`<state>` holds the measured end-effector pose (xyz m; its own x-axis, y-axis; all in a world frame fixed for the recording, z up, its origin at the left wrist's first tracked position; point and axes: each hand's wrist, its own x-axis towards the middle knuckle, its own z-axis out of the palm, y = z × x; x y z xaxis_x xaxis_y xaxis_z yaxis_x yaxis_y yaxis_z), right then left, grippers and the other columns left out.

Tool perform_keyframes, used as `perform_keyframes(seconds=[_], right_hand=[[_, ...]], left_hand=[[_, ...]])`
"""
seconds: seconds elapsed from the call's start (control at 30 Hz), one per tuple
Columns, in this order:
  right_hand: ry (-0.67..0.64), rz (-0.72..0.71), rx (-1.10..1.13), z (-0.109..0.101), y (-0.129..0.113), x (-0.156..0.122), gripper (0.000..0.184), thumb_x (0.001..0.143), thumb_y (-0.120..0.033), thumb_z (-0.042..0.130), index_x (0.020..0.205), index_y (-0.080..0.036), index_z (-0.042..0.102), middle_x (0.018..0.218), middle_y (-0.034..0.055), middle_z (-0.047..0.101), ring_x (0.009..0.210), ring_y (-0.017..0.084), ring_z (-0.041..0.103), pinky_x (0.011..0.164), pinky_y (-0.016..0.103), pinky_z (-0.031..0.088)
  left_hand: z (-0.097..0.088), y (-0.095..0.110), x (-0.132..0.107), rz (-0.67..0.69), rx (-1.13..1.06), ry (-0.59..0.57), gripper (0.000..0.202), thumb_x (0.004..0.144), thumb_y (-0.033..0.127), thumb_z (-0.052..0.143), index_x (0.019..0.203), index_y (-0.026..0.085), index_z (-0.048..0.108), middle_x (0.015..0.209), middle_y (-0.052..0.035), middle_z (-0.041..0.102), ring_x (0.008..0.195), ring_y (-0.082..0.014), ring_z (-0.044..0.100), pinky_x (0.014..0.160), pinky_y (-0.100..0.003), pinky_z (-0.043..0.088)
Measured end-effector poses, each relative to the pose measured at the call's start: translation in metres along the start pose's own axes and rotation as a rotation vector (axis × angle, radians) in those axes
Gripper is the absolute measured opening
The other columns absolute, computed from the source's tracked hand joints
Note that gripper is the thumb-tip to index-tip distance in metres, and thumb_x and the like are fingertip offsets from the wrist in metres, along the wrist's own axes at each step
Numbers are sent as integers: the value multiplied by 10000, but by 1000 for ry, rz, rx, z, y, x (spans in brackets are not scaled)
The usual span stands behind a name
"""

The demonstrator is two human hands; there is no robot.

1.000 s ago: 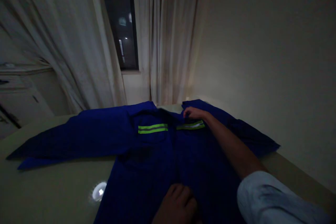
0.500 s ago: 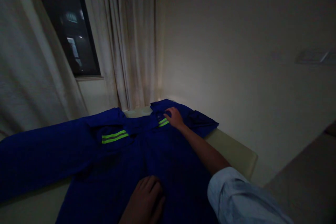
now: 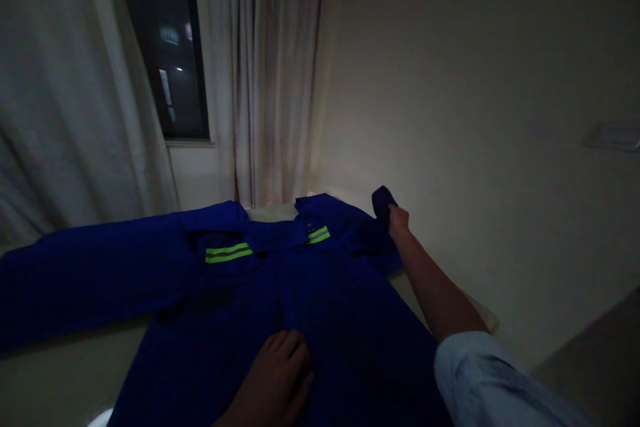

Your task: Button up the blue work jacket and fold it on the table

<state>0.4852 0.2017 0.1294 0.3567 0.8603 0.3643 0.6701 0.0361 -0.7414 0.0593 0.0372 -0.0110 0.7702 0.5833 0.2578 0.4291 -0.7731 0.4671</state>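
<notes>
A blue work jacket (image 3: 320, 307) with yellow-green reflective stripes (image 3: 228, 253) lies spread front-up on a pale table (image 3: 50, 380). Its one sleeve (image 3: 90, 280) stretches out flat to the left. My left hand (image 3: 280, 380) lies flat on the lower front of the jacket, fingers stretched out. My right hand (image 3: 397, 219) reaches to the far right side and is closed on the jacket's other sleeve (image 3: 383, 203), whose end it lifts a little above the table.
Pale curtains (image 3: 270, 73) hang on both sides of a dark window (image 3: 170, 47) behind the table. A bare wall (image 3: 475, 113) runs along the right. The table's right edge (image 3: 480, 313) drops off just past the jacket.
My right hand left the stripe near the collar, moved right and took hold of the folded sleeve, raising its end. My left hand stayed pressed on the jacket. The view shifted slightly.
</notes>
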Motion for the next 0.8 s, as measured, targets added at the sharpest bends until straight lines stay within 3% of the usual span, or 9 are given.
perform_keyframes(seconds=[0.13, 0.17, 0.23, 0.3, 0.33, 0.43, 0.53, 0.67, 0.8], right_hand=[[33, -39, 342, 59, -84, 33, 446, 1000, -609, 538, 1194, -224, 653, 1056, 67, 769, 1129, 238, 695, 963, 411, 586], [-46, -77, 434, 81, -103, 28, 461, 985, -626, 578, 1211, -232, 651, 1085, 61, 768, 1111, 224, 704, 951, 391, 596], [-414, -193, 690, 123, -134, 6, 525, 969, -655, 608, 1307, -255, 633, 1191, 79, 751, 1141, 229, 702, 978, 414, 594], [-705, -291, 725, 159, -148, -26, 600, 966, -682, 599, 1421, -291, 589, 1329, 93, 708, 1217, 246, 680, 1026, 454, 574], [-754, -342, 642, 172, -148, -42, 624, 966, -680, 603, 1462, -302, 568, 1389, 95, 681, 1270, 257, 655, 1069, 472, 547], [-656, -473, 177, 187, -118, -80, 676, 953, -627, 653, 1512, -256, 560, 1527, 132, 591, 1431, 309, 534, 1217, 509, 392], [-561, -468, -230, 178, -66, -99, 839, 879, -641, 738, 1575, -235, 504, 1652, 164, 440, 1552, 369, 365, 1283, 546, 242], [-454, -296, -395, 164, -9, -107, 816, 957, -703, 590, 1633, -284, 409, 1695, 135, 372, 1574, 334, 331, 1275, 544, 227], [-347, -110, -518, 164, 13, -102, 652, 1061, -601, 430, 1546, -179, 538, 1624, 188, 473, 1514, 333, 434, 1253, 516, 259]], left_hand=[[0, 3, -3, -34, -114, 20, 116, 963, 213, 586, 1057, 247, 644, 1152, -58, 676, 1080, -252, 635, 993, -437, 521], [-1, 0, -3, -57, -195, 47, 176, 978, 247, 591, 1144, 261, 647, 1220, -65, 675, 1133, -256, 637, 1031, -445, 520], [-5, -10, 0, -170, -442, 164, 373, 1008, 349, 592, 1376, 295, 565, 1416, -91, 616, 1280, -267, 611, 1106, -459, 506], [-15, -28, 8, -366, -738, 374, 539, 1007, 441, 601, 1501, 297, 441, 1542, -129, 526, 1367, -290, 578, 1117, -480, 518], [-22, -40, 12, -481, -869, 505, 570, 993, 447, 621, 1501, 284, 424, 1552, -149, 512, 1369, -302, 582, 1100, -487, 535], [-51, -78, 19, -788, -1095, 853, 517, 935, 300, 686, 1398, 234, 464, 1500, -175, 533, 1346, -299, 603, 1092, -475, 553], [-74, -109, 13, -928, -1149, 983, 395, 937, 205, 651, 1299, 222, 492, 1380, -148, 591, 1268, -239, 652, 1091, -421, 564], [-86, -138, 2, -929, -941, 882, 470, 905, 255, 667, 1340, 218, 493, 1365, -148, 618, 1211, -251, 681, 1053, -434, 585], [-97, -158, 6, -692, -206, 607, 496, 894, 352, 582, 1352, 162, 583, 1455, -186, 613, 1368, -352, 571, 1187, -536, 436]])
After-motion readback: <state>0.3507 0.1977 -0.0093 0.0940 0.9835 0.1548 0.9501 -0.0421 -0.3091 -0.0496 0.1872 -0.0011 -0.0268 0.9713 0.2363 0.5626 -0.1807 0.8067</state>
